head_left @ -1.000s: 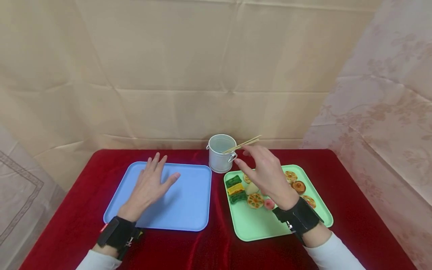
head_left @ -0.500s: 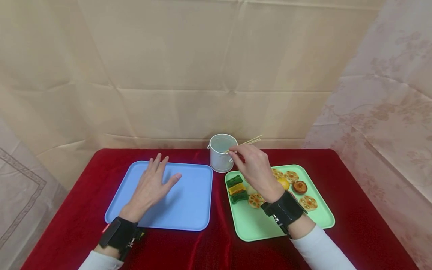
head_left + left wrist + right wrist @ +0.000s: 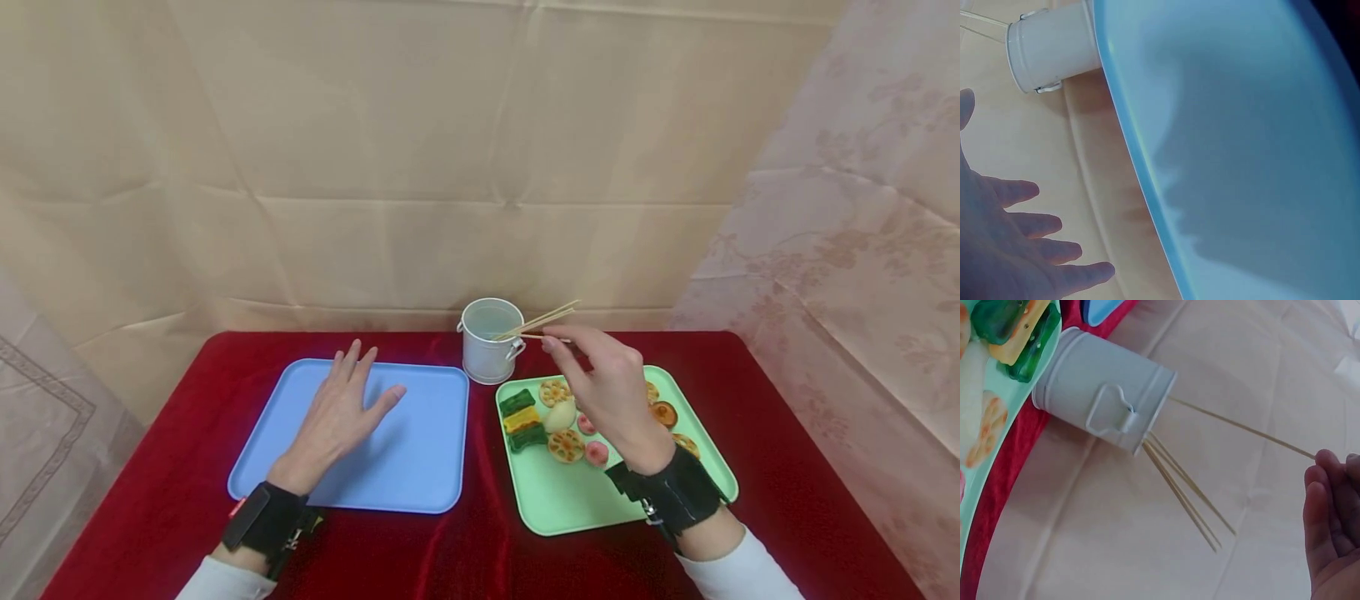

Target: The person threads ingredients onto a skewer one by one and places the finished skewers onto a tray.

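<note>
My right hand [image 3: 611,387] pinches one thin bamboo skewer [image 3: 1241,427] near its end, with thumb and fingertips. The skewer's other end reaches the mouth of a small white metal bucket [image 3: 487,354]. Several more skewers [image 3: 1179,494] lean out of the bucket's right side. Over the blue tray [image 3: 427,467], my left hand [image 3: 333,412] hovers palm down with fingers spread, holding nothing; its shadow falls on the tray in the left wrist view. Below the right hand lies a green tray [image 3: 570,508] of food pieces.
On the green tray are lotus root slices [image 3: 566,446], green and yellow pieces [image 3: 522,419], pink pieces [image 3: 597,454] and a brown mushroom-like piece [image 3: 664,413]. A red velvet cloth [image 3: 480,550] covers the table. Beige fabric [image 3: 390,167] hangs behind.
My right hand moved left to the skewers at the bucket, then back to the right with one skewer between its fingers. The left hand has barely moved.
</note>
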The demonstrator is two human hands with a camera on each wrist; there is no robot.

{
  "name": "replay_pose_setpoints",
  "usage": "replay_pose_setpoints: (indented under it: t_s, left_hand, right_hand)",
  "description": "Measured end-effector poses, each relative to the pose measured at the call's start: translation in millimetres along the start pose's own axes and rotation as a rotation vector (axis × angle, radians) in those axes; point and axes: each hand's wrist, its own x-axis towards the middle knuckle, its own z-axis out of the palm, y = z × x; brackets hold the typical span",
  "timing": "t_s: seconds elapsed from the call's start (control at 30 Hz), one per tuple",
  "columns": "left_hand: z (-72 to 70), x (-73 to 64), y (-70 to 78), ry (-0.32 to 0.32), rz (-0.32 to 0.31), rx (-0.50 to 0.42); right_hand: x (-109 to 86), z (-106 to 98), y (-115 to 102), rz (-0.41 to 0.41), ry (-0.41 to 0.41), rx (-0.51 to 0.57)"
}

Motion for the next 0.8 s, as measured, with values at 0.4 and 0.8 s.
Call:
replay_pose_setpoints:
  t_s: [0.4,0.8]
  left_hand:
    - [4.9,4.1,15.0,0.029,-0.013,-0.173]
    - [22.0,-4.9,67.0,-0.011,-0.059,-0.827]
  right_hand:
    - [-30.7,-22.6,-2.1,0.032,0.174,0.114]
    - [-60.5,-8.5,-18.4,0.472,0.001,0.601]
